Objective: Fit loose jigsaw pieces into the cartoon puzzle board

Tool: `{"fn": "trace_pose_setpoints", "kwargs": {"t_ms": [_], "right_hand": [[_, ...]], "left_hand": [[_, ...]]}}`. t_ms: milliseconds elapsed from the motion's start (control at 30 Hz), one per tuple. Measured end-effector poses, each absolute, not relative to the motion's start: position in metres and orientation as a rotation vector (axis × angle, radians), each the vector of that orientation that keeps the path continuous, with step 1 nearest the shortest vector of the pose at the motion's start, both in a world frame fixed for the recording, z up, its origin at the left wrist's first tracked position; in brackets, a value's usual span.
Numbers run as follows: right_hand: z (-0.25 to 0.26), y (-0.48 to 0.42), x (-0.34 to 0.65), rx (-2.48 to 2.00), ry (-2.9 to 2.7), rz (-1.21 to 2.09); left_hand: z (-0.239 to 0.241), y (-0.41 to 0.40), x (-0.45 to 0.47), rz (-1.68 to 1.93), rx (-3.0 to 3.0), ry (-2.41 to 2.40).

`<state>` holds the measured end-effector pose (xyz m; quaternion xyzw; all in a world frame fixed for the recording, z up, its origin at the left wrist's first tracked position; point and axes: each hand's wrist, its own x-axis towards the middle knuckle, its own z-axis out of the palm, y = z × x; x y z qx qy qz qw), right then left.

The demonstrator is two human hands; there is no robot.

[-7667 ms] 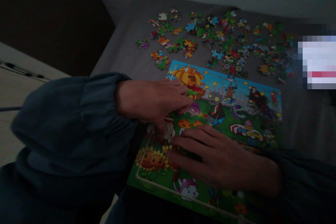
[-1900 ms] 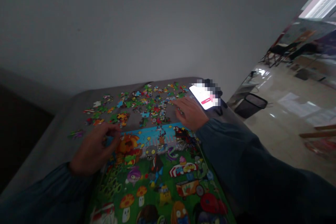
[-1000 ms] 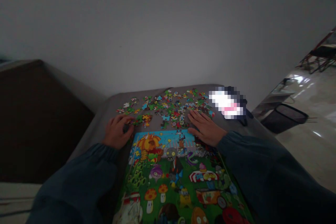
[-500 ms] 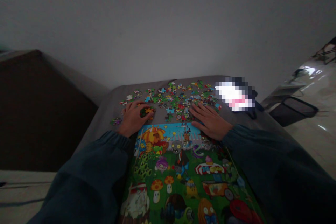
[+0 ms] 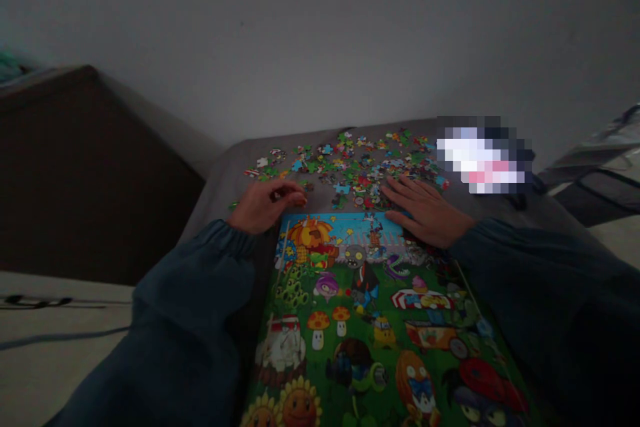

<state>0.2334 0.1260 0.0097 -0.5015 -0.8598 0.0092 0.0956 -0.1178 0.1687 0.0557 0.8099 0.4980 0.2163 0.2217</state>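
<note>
My left hand [image 5: 267, 203] is closed in a pinch just beyond the board's upper left corner. A small orange puzzle piece [image 5: 302, 200] shows at its fingertips, mostly hidden by them. My right hand [image 5: 427, 210] lies flat, fingers stretched, over the board's upper right corner and the nearest loose pieces. Loose jigsaw pieces [image 5: 341, 189] of many colours are strewn over the grey cloth surface beyond the board. The picture board [image 5: 345, 333] carries a cartoon scene with a pumpkin, a zombie, mushrooms and sunflowers, and extends toward me between my sleeves.
At the right end of the grey cloth surface [image 5: 230, 163] lies a dark item with a blurred-out bright patch [image 5: 480, 157]. A pale wall rises behind it. A dark brown cabinet side [image 5: 90, 180] stands left, and a black metal frame [image 5: 595, 180] is at the right.
My left hand has gone from curved, parted fingers over a few pieces to a pinch with an orange piece. My right hand stays flat. The view has shifted, moving the scene rightward and up.
</note>
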Motion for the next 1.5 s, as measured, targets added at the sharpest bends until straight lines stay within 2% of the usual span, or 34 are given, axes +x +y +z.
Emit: {"fn": "trace_pose_setpoints", "kwargs": {"t_ms": [133,267,800,1033,1500], "right_hand": [[0.009,0.127,0.234,-1.478,-2.539,0.040],[0.010,0.126,0.234,-1.494,-2.543,0.064],[0.008,0.128,0.237,-1.450,-2.533,0.047],[0.010,0.127,0.236,-1.472,-2.541,0.049],[0.010,0.127,0.236,-1.471,-2.561,-0.010]], "left_hand": [[0.072,0.144,-0.119,0.195,2.170,0.986],[0.076,0.127,-0.112,0.031,2.129,0.898],[0.073,0.132,-0.110,0.079,2.251,0.858],[0.070,0.140,-0.115,0.356,2.328,1.019],[0.059,0.142,-0.110,0.203,2.410,1.087]]}}
